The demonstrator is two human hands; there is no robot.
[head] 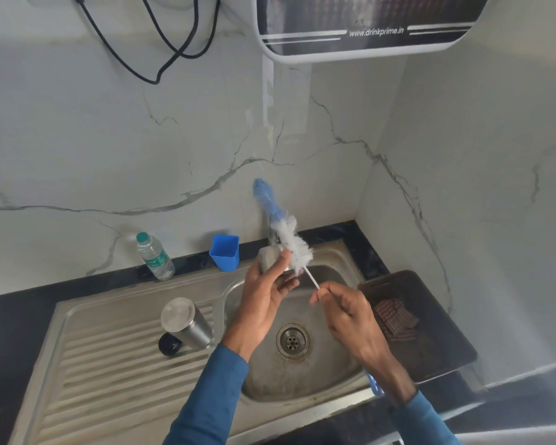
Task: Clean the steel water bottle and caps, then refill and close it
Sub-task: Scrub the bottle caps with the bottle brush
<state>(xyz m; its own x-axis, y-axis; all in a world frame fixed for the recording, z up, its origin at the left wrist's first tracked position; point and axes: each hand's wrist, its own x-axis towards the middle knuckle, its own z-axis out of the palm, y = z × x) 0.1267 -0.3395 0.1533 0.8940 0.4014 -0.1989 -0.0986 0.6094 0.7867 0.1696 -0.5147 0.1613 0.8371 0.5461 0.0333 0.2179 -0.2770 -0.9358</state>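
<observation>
My left hand [264, 293] grips a grey steel cap [268, 256] above the sink basin [270, 380]. My right hand [347, 313] pinches the thin white stem of a bottle brush [289, 242]. The brush's white and blue bristles point up and to the left, and they touch the cap. The steel water bottle [187, 322] stands upside down on the ribbed drainboard [109, 380], left of the basin. A small black cap [169, 343] lies against its lower end.
A clear plastic water bottle [154, 256] and a blue cup [225, 252] stand on the dark counter behind the sink. A black tray [437, 354] with brown scrub pads sits right of the basin. A water purifier [366, 30] hangs overhead, and the drain [292, 340] lies under my hands.
</observation>
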